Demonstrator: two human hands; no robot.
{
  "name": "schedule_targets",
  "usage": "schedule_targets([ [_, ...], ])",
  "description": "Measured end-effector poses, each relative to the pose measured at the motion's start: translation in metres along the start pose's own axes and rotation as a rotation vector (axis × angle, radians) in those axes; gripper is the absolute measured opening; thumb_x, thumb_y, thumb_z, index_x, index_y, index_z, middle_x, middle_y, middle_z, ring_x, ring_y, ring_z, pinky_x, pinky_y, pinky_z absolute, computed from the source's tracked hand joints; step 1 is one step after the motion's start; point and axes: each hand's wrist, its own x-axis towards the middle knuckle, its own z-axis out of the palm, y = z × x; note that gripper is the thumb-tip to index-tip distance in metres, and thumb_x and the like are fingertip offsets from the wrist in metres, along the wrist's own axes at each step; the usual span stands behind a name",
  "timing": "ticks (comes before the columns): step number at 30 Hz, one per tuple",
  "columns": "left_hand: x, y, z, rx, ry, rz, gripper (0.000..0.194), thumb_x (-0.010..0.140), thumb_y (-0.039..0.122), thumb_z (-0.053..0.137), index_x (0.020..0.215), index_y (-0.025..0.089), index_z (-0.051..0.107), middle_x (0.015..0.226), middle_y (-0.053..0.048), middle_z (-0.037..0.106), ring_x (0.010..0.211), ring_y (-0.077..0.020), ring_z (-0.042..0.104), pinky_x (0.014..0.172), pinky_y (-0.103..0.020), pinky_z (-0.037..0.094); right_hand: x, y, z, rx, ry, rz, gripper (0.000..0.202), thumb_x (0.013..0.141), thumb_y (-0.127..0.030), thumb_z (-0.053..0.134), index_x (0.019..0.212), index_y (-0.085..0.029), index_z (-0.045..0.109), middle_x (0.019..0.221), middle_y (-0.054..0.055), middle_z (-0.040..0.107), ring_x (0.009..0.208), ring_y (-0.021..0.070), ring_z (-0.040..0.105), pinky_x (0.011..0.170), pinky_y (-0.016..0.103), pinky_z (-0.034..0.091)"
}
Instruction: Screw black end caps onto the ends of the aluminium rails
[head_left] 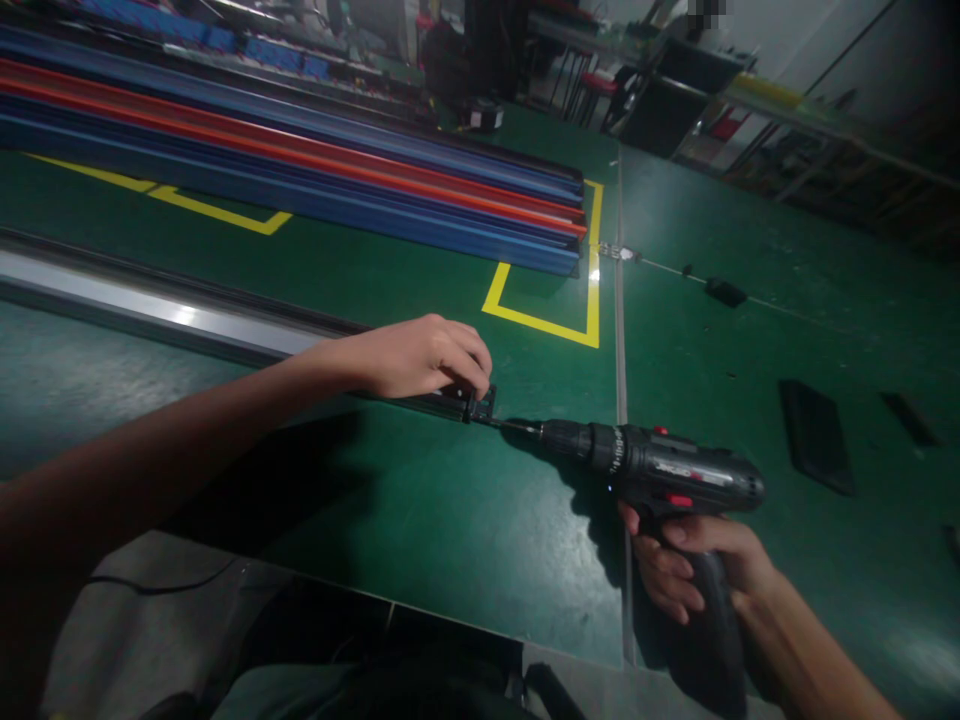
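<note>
My right hand point(690, 565) is wrapped round the grip of a black cordless drill point(675, 470) with red buttons. The drill lies level and points left, its long bit point(510, 428) reaching the end of a long metal profile point(187, 310). A small black end piece point(481, 402) sits at that end, where the bit's tip meets it. My left hand point(427, 358) rests over the profile's end, fingers curled down and closed at the black piece. Exactly what its fingertips grip is hidden.
Blue and red long profiles point(450, 185) lie side by side across the green table point(450, 520), near yellow tape point(540, 325). A black flat block point(816, 435) and a thin cord with a small dark box point(725, 292) lie to the right. Stools and shelving stand behind.
</note>
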Motion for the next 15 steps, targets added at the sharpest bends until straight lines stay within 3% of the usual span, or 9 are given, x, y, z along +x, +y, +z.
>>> schedule_targets([
  [15, -0.0006, -0.0007, 0.0003, 0.017, -0.019, -0.006, 0.034, 0.097, 0.005, 0.053, 0.096, 0.023, 0.081, 0.109, -0.004, 0.077, 0.106, -0.0148, 0.068, 0.096, -0.025, 0.048, 0.0012, -0.0009, 0.0013, 0.032, -0.022, 0.012, 0.028, 0.089, -0.03, 0.07, 0.112, -0.017, 0.078, 0.061, -0.006, 0.046, 0.043, 0.0064, 0.044, 0.051, 0.023, 0.056],
])
